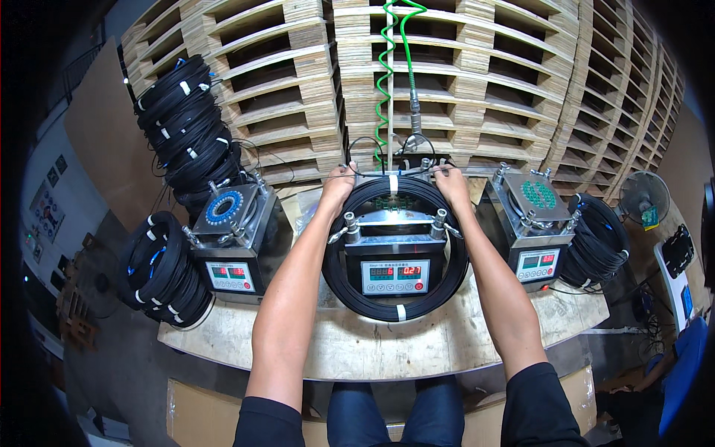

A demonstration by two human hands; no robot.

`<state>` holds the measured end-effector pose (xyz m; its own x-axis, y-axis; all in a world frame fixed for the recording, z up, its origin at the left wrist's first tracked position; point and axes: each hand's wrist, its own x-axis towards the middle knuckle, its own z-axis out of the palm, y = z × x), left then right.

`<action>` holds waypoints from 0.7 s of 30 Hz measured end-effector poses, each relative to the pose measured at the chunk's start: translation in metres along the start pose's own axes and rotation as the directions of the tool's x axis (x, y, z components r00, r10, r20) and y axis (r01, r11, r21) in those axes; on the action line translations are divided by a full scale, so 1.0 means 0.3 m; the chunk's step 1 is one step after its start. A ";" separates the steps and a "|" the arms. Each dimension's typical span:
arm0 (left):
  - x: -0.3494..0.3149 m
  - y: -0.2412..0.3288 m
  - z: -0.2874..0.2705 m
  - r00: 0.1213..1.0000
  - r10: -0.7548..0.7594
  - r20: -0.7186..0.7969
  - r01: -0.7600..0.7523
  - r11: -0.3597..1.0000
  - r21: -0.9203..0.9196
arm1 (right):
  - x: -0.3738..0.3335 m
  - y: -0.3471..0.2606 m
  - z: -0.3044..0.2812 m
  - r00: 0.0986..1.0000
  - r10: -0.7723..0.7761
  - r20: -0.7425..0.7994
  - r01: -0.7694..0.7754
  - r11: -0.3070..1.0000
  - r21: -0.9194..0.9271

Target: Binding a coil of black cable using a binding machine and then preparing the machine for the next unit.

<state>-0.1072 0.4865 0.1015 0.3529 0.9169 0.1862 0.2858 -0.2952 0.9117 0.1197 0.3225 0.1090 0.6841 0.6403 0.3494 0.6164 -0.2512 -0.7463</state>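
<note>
A coil of black cable (330,272), bound with white bands, leans round the front of the middle machine (395,240), which has a metal top and a lit red display panel. At this machine's far left corner my left hand (340,182) is closed, pinching a thin loop of the black cable. My right hand (451,182) pinches another loop of it at the far right corner. The fingertips are partly hidden, and the cable ends cannot be made out. Two clamp knobs stand at the front of the metal top, between my forearms.
A similar machine with a blue ring (223,208) stands left; another with green pieces (538,194) stands right. Stacked black coils (190,127) rise at the left, more (596,242) lie right. Wooden pallets (283,67) and a green air hose (407,48) are behind. A blue-sleeved person (689,357) is at far right.
</note>
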 end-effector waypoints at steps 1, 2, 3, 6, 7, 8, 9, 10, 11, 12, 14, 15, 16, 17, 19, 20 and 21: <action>0.013 -0.013 -0.017 1.000 -0.004 0.026 0.005 0.999 -0.035 | -0.002 -0.014 0.005 1.000 -0.007 0.003 0.006 1.000 0.006; 0.022 -0.030 -0.037 0.999 -0.009 0.049 0.012 0.998 -0.068 | -0.004 -0.032 0.017 1.000 -0.012 0.022 0.011 1.000 0.018; 0.026 -0.053 -0.064 0.999 -0.012 0.033 0.014 0.998 -0.062 | -0.008 -0.054 0.037 0.999 -0.019 0.045 0.018 0.999 0.033; 0.045 0.001 0.067 0.998 0.029 0.057 -0.024 0.996 -0.086 | 0.127 0.171 0.025 0.990 -0.143 0.001 0.141 0.975 0.169; 0.034 0.011 0.060 0.998 0.004 0.067 0.001 0.997 -0.075 | 0.133 0.180 0.038 0.990 -0.142 0.003 0.139 0.976 0.170; 0.023 0.024 0.058 0.997 -0.019 0.080 0.025 0.998 -0.065 | 0.138 0.192 0.042 0.987 -0.163 -0.013 0.162 0.967 0.196; 0.012 0.041 0.065 0.996 -0.018 0.086 0.024 0.997 -0.068 | 0.143 0.208 0.038 0.983 -0.182 -0.033 0.185 0.958 0.217; -0.015 0.065 0.049 0.996 -0.061 0.061 0.061 0.998 -0.003 | 0.123 0.197 0.046 0.984 -0.178 -0.027 0.179 0.959 0.220; -0.027 0.066 0.011 0.995 -0.101 0.015 0.100 0.993 0.065 | 0.092 0.147 0.062 0.990 -0.141 0.014 0.129 0.936 0.328; -0.027 0.051 -0.012 0.994 -0.107 -0.001 0.107 0.992 0.070 | 0.067 0.098 0.072 0.993 -0.105 0.058 0.071 0.902 0.427; -0.010 0.017 -0.015 0.991 -0.006 -0.132 0.020 0.994 0.104 | 0.053 0.061 0.062 0.989 -0.144 0.028 0.116 0.885 0.451; 0.001 -0.009 -0.027 0.990 -0.011 -0.141 0.026 0.994 0.108 | 0.038 0.032 0.059 0.991 -0.126 0.046 0.097 0.908 0.407; 0.010 0.003 -0.006 0.994 0.000 -0.110 0.010 0.996 0.089 | 0.041 0.041 0.030 0.994 -0.099 0.043 0.078 0.935 0.347; 0.017 0.013 0.013 0.997 0.011 -0.080 -0.005 0.997 0.072 | 0.059 0.073 0.024 0.995 -0.095 0.034 0.078 0.937 0.340; 0.001 0.032 0.024 0.999 0.003 -0.039 -0.001 0.999 0.047 | 0.068 0.085 0.023 0.994 -0.092 -0.056 0.101 0.977 0.189; -0.014 0.043 0.015 1.000 -0.009 -0.005 0.009 1.000 0.030 | 0.055 0.073 0.022 0.995 -0.090 -0.053 0.099 0.976 0.192; -0.009 0.031 0.009 1.000 -0.013 -0.007 0.013 0.999 0.033 | 0.039 0.064 0.020 0.996 -0.073 -0.051 0.080 0.986 0.145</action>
<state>-0.1031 0.4806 0.1087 0.3428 0.9225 0.1772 0.3199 -0.2920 0.9013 0.1372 0.3294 0.0954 0.6564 0.6187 0.4317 0.6061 -0.0917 -0.7901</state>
